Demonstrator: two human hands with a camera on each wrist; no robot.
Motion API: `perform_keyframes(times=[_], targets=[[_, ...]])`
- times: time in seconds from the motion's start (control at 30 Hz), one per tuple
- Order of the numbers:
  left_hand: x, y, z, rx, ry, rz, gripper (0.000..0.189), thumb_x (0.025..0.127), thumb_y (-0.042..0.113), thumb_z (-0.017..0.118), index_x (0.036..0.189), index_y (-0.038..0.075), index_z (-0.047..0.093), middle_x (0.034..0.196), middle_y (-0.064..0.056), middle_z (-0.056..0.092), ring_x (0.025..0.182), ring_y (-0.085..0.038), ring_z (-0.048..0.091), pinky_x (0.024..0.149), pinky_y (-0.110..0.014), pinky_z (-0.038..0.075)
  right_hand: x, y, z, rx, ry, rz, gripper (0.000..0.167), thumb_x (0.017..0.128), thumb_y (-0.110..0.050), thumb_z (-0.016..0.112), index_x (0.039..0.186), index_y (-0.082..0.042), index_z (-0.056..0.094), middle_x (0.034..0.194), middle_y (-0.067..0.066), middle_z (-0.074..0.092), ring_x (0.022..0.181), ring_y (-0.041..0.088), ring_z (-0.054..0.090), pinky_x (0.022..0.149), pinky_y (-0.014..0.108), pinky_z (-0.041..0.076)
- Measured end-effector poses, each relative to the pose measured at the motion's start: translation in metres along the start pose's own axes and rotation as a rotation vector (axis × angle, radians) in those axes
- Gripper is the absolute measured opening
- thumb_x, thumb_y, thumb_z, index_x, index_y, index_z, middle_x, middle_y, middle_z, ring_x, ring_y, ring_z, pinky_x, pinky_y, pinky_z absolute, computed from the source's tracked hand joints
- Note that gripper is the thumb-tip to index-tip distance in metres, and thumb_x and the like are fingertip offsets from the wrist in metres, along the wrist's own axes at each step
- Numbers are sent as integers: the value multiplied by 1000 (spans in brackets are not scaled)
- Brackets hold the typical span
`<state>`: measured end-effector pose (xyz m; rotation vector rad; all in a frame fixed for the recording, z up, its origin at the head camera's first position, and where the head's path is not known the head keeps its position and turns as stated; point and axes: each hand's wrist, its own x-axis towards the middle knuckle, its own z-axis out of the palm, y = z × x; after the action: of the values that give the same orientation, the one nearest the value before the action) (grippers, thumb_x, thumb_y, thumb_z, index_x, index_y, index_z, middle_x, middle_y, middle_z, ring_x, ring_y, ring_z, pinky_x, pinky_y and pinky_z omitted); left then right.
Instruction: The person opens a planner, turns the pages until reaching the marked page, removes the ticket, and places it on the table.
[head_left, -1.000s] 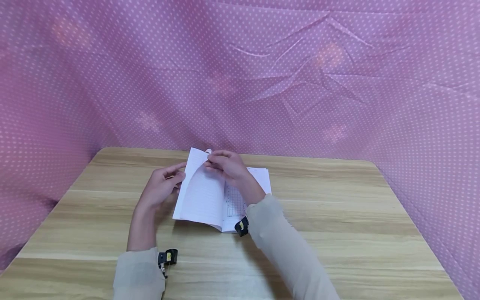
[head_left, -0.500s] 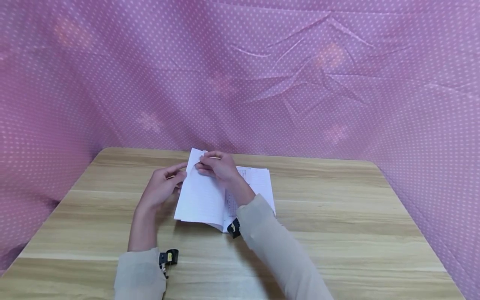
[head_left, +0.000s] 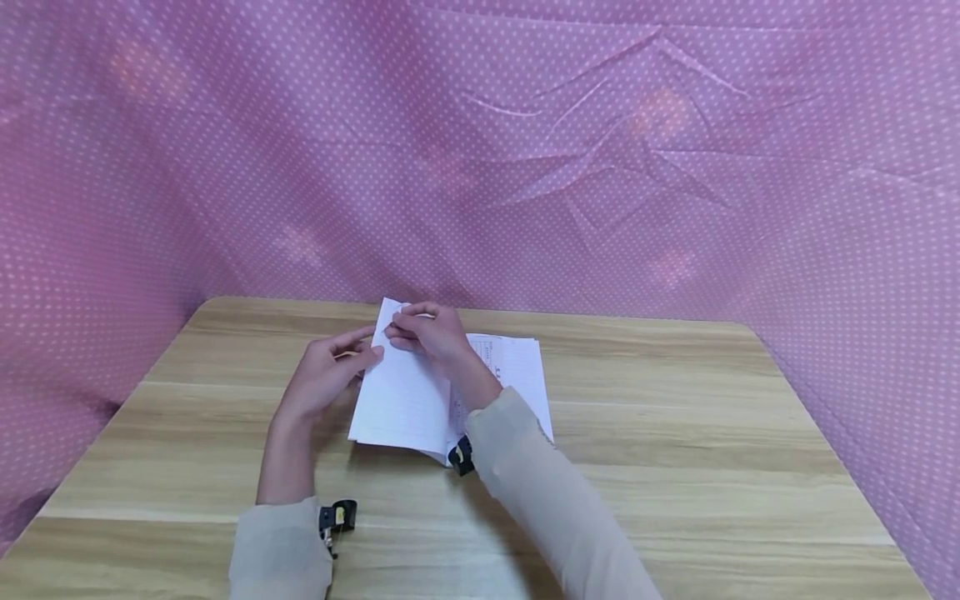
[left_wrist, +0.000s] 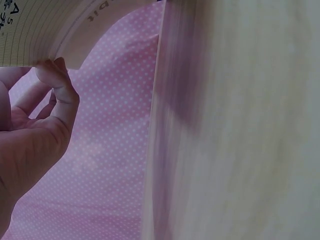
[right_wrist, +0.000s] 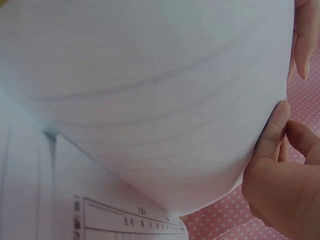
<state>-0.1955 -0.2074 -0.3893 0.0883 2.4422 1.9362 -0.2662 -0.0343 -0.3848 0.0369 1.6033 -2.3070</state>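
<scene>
Mostly, the danger lies in the thinness of the page (head_left: pixel 397 387): it bows along its length in the right wrist view, so a hard tug at its outer edge could crease or tear it. If the fingertips slacken, the bowed sheet might spring back toward the spine. Two leaves caught together would be another likely slip (whether only one is held, I can't tell).

The notebook (head_left: pixel 442 417) sits spread near the middle of the tabletop (head_left: pixel 712 450), its right half lying down, its left half lifted and tilted. That raised half depends on the left hand (head_left: pixel 322 375), so a loosened grip there would probably let it drop.

As for pose, the left hand comes in from the side, wrist bent, pinching the outer edge with the thumb on the paper and fingers behind; the left wrist view shows a fingertip against the cover (left_wrist: pixel 85 45). The right hand (head_left: pixel 437 337) reaches across the notebook, forearm slanting over its lower right part, fingers curled narrow and seemingly pinching the page near its upper outer corner.
</scene>
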Motion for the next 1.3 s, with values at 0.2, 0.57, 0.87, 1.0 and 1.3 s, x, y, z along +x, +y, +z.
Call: perform_keyframes(times=[0.2, 0.57, 0.87, 1.0, 1.3], targets=[[2, -1, 0, 7, -5, -8, 52, 98, 18, 69, 146, 3, 53, 115, -17, 60, 88, -13, 62, 75, -27, 57, 2, -1, 1, -27, 15, 8, 8, 94, 0, 70, 102, 0, 69, 91, 19, 74, 76, 20, 74, 77, 29, 60], [4, 1, -1, 33, 4, -2, 49, 97, 9, 66, 144, 4, 55, 112, -15, 58, 85, -12, 61, 69, -26, 54, 3, -1, 4, -44, 26, -1, 6, 92, -1, 73, 98, -1, 70, 90, 18, 74, 75, 18, 74, 76, 29, 60], [5, 0, -1, 43, -8, 2, 50, 98, 9, 65, 146, 3, 53, 113, -16, 58, 84, -11, 59, 69, -25, 53, 3, -1, 4, -31, 32, -6, 6, 92, 2, 72, 98, 2, 70, 88, 20, 74, 72, 18, 73, 75, 29, 61], [5, -1, -1, 50, -9, 1, 50, 97, 8, 65, 146, 2, 53, 112, -15, 58, 83, -11, 58, 67, -24, 52, 2, -1, 0, -29, 21, -5, 7, 92, 2, 71, 99, 2, 70, 88, 20, 74, 71, 19, 73, 75, 30, 61], [6, -2, 0, 43, -9, 30, 46, 99, 7, 62, 144, 0, 53, 111, -18, 59, 82, -12, 56, 70, -29, 54, 0, -10, -15, -88, 15, -31, 6, 94, -2, 70, 100, 1, 71, 91, 18, 74, 73, 18, 73, 78, 31, 61]])
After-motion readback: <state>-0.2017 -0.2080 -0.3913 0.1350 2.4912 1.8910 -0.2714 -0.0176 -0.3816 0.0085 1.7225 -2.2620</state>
